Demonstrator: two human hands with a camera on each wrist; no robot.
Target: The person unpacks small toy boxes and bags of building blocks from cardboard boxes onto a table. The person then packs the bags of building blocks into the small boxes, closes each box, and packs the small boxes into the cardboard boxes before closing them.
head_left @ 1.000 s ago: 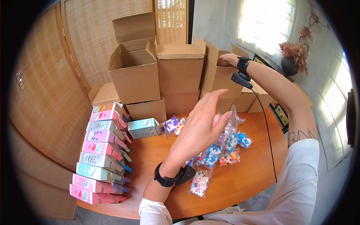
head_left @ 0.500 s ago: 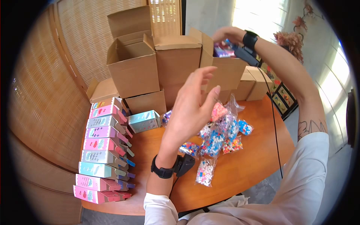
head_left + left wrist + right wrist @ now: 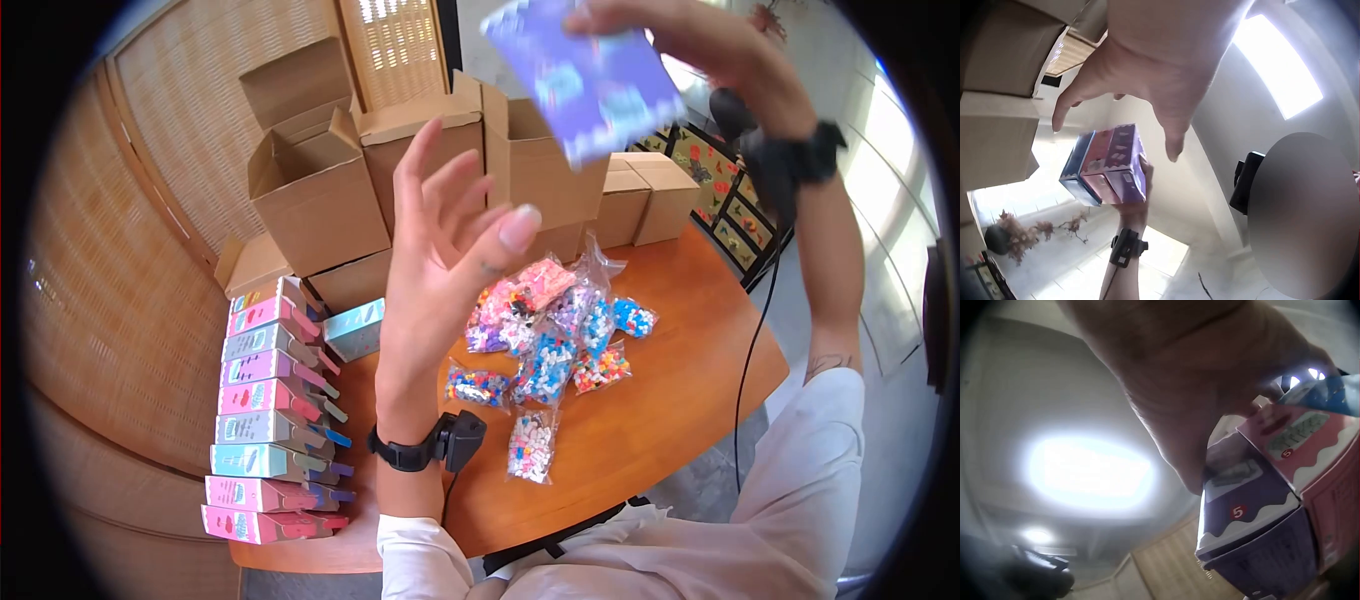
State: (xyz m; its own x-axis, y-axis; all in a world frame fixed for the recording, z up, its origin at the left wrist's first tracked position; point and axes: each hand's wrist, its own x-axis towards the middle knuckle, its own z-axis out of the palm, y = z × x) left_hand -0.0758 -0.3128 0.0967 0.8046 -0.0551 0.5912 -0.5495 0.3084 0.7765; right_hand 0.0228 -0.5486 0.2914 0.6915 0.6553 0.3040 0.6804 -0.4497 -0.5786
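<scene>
High at the upper right of the head view, my right hand (image 3: 690,40) grips a row of small printed cartons. The purple carton (image 3: 600,85) faces the head camera. From the left wrist view the row shows as a purple carton, a pink carton (image 3: 1096,159) and a blue carton (image 3: 1077,164) side by side. The right thumb presses the purple carton's outer face in the right wrist view, with fingers reaching over to the far side. My left hand (image 3: 425,270) is raised over the table, fingers spread and holding nothing, to the left of the cartons.
Bags of colourful beads (image 3: 548,370) lie heaped mid-table. A row of pastel cartons (image 3: 250,400) lines the left side, with a teal carton (image 3: 355,328) beside it. Stacked cardboard boxes stand behind, including an open cardboard box (image 3: 560,180). A black cable (image 3: 755,350) hangs from the right wrist.
My right hand has come up out of the open cardboard box, bringing the cartons up and toward me. My left hand has shifted left and its fingers have spread. The head view has turned slightly.
</scene>
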